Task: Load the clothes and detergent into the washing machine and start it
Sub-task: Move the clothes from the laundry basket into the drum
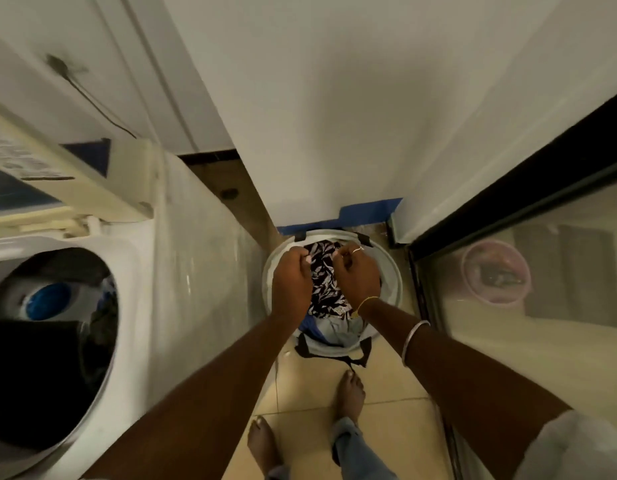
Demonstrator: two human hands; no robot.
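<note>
Both hands, left and right, grip the patterned garment (half-lifted); it could snag other clothes in the basket.

Right hand: ring, thin gold bracelet, silver bangle up the forearm. White sleeve, light blue jeans, feet bare.

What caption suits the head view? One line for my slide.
Left grip and right grip pinch a black-and-white patterned garment in the round laundry basket beside the open top-load washing machine.
</note>
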